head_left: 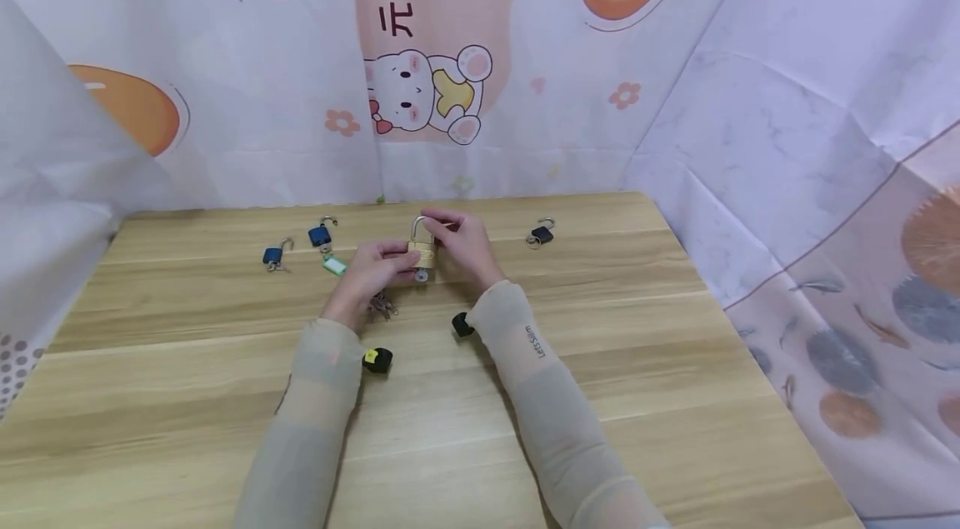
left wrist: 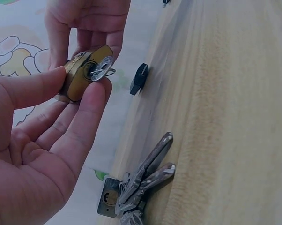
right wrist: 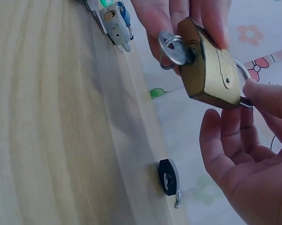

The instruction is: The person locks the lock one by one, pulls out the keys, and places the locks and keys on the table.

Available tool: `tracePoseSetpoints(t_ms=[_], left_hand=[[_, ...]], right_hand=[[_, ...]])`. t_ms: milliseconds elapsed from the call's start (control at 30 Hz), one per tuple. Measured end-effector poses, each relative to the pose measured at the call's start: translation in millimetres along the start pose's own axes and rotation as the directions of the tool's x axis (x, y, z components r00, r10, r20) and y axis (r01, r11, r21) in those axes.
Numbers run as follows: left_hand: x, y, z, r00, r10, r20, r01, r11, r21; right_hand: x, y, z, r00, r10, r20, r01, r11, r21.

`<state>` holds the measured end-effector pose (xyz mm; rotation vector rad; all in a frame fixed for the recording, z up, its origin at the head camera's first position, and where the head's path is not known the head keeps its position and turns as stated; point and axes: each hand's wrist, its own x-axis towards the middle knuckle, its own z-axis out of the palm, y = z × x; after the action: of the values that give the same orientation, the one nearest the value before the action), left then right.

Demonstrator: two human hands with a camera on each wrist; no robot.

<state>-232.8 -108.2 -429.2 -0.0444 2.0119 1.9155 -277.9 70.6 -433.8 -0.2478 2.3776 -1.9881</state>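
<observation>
Both hands hold a brass padlock [head_left: 422, 254] above the table, its shackle [head_left: 420, 222] upward in the head view. My left hand [head_left: 373, 271] grips the lock's body between thumb and fingers. At the shackle, the thumb and fingers of my right hand [head_left: 463, 244] pinch the metal loop. A key [right wrist: 173, 48] with a small ring sits in the keyhole on the underside of the body. Fingers partly cover the shackle, so I cannot tell whether both its legs are seated.
Two blue padlocks [head_left: 320, 236] with raised shackles lie at the back left, beside a green tag [head_left: 334, 264]. Several keys [head_left: 383, 306] lie below my left hand. A black padlock [head_left: 542, 233] with its shackle up lies at the back right. Patterned curtains [head_left: 525, 137] stand behind the table.
</observation>
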Motion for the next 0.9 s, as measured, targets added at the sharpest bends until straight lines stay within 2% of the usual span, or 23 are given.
tracePoseSetpoints(t_ms=[200, 433, 533, 700, 800, 900], left_hand=[[2.0, -0.4, 1.5, 1.0, 0.009, -0.01, -0.008, 1.0, 0.014], [2.0, -0.6, 6.8, 0.998, 0.061, -0.019, -0.061, 0.998, 0.034], [1.0, 0.4, 8.2, 0.997, 0.072, -0.029, -0.07, 0.995, 0.068], [-0.5, 2.0, 9.8, 0.994, 0.093, -0.051, -0.085, 0.986, 0.143], [-1.4, 2.7, 10.3, 0.991, 0.117, -0.064, -0.104, 0.978, 0.183], [-2.2, 3.4, 11.1, 0.988, 0.132, -0.076, -0.116, 0.975, 0.19]], right_hand=[[1.8, -1, -4, 1.0, -0.012, 0.002, 0.012, 0.999, -0.03], [2.7, -3, -9, 0.994, -0.102, 0.033, 0.106, 0.988, -0.115], [2.5, -6, -10, 0.989, -0.138, 0.05, 0.145, 0.968, -0.202], [2.3, -11, -11, 0.975, -0.209, 0.069, 0.22, 0.904, -0.367], [2.4, -12, -9, 0.971, -0.226, 0.081, 0.239, 0.879, -0.413], [2.1, -11, -8, 0.972, -0.214, 0.092, 0.233, 0.872, -0.431]])
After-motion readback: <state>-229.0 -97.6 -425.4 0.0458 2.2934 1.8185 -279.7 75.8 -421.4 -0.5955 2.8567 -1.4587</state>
